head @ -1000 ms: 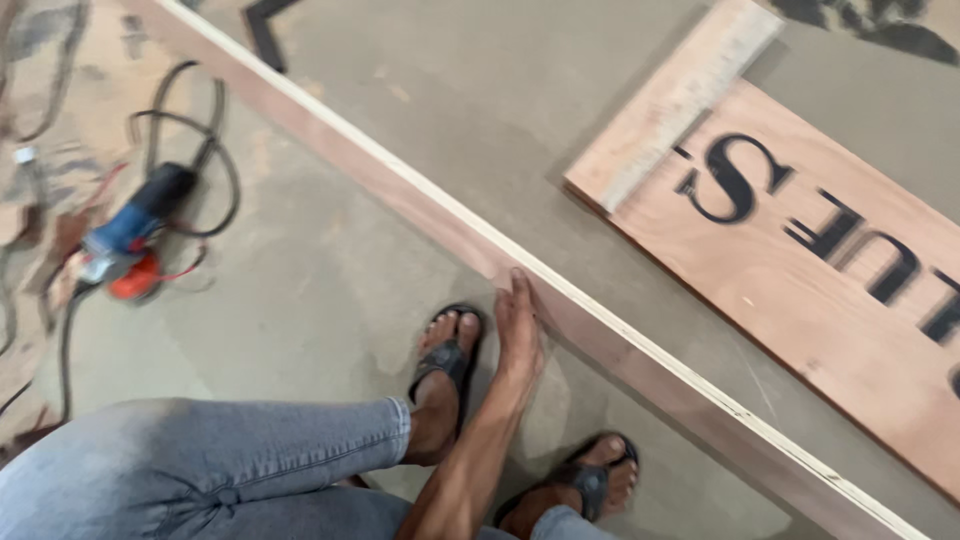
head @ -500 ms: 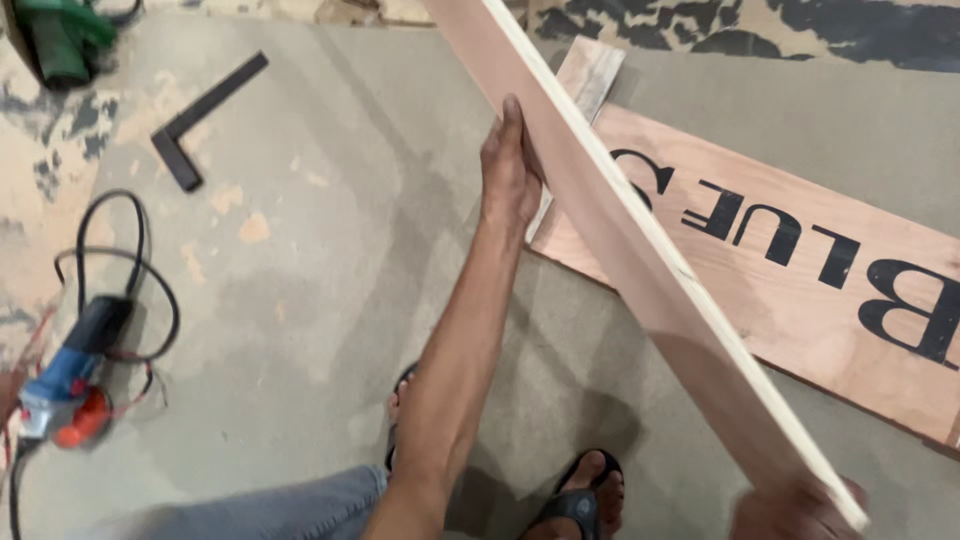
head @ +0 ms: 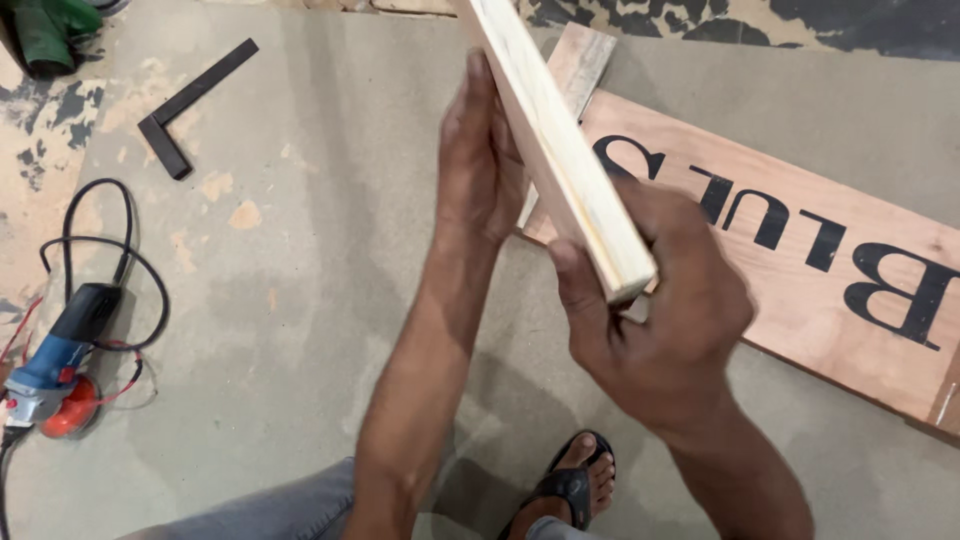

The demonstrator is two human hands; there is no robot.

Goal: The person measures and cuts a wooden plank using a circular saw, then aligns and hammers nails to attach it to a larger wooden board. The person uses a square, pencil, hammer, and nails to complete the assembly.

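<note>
Nearest to you, your sandalled foot (head: 572,487) stands on the grey floor (head: 330,300), with a bit of your blue-jeaned leg (head: 270,510) at the bottom edge. Just above it, your right hand (head: 660,320) is closed around the near end of a long pale wooden plank (head: 560,150), thumb on the left face and fingers wrapped round the far side, so the cut end of the board shows between them. A little farther up the board, your left hand (head: 480,160) lies flat against the plank's left face, fingers straight and pointing away from you, pressing rather than clasping. The plank itself is held off the floor, tilted, running from your right hand up and away to the top edge of the view. Under and behind it, on the right, a reddish-brown plywood board with large black lettering (head: 800,250) lies flat on the floor, and a short pale wooden offcut (head: 580,55) rests at its far left corner. Well apart to your left, a blue and red angle grinder (head: 55,370) sits with its black cable (head: 100,250) looped beside it. Farther off on that side lies a dark metal try square (head: 190,105), and a green object (head: 50,30) shows in the top corner.
</note>
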